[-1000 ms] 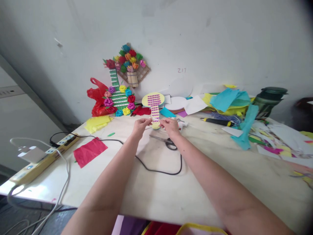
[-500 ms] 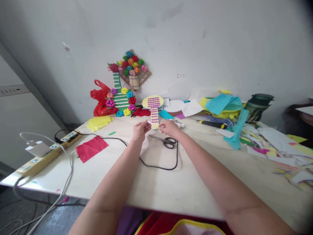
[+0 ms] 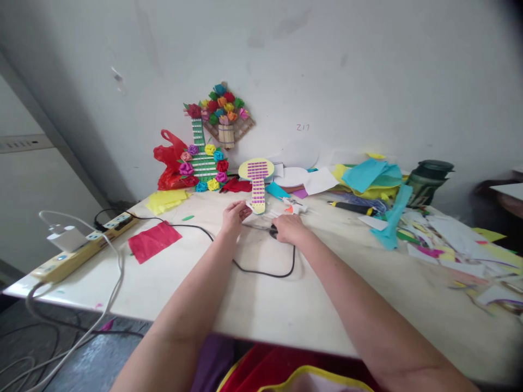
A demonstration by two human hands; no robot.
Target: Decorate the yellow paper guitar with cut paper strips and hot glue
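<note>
My left hand (image 3: 233, 216) pinches a small white piece (image 3: 249, 205) beside the lower end of a yellow cutout. That yellow cutout (image 3: 257, 188) has a round top, a narrow stem and rows of purple and white strips. Over the black handles of the scissors (image 3: 273, 231) is my right hand (image 3: 288, 228), its fingers closed around them. The blades point left, toward my left hand. A glue gun (image 3: 295, 208) with an orange part lies just behind my right hand.
A power strip (image 3: 87, 247) with cables and red paper (image 3: 155, 242) lie left. A flower-decorated green guitar shape (image 3: 204, 163) leans at the wall. Right are a yellow-black cutter (image 3: 352, 207), paper scraps (image 3: 449, 239) and a dark green bottle (image 3: 429, 184).
My right hand has moved from beside the cutout's lower end down to the scissors and closed on their handles. My left hand stays near the cutout.
</note>
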